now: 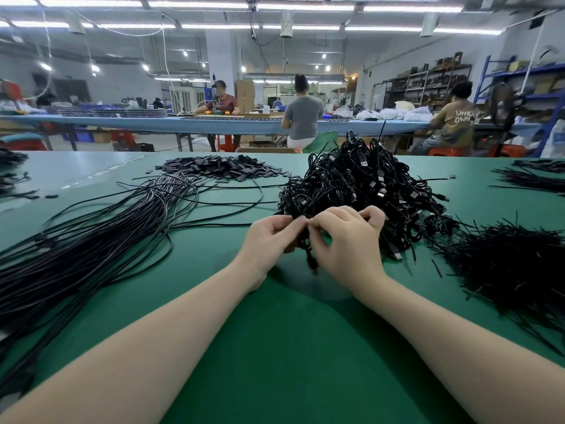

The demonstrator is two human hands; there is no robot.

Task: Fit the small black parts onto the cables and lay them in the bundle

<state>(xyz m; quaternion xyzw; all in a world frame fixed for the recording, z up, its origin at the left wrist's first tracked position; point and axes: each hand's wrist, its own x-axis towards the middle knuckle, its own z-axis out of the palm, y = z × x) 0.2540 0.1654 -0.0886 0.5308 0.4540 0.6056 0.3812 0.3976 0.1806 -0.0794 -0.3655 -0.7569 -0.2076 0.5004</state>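
Both hands up at the near edge of the tangled cable heap (pixel 367 185) — my left hand (pixel 269 240) and right hand (pixel 345 240) meet fingertip to fingertip, each pinching the same black cable (pixel 309 255), which hangs down between them and blurs at its lower end. I cannot tell whether a part is on it. The small black parts (pixel 220 168) lie piled far across the green table (pixel 275 347). The long straight bundle (pixel 101 237) fans out on my left, well apart from the hands. Short black strips (pixel 504 264) lie heaped at right.
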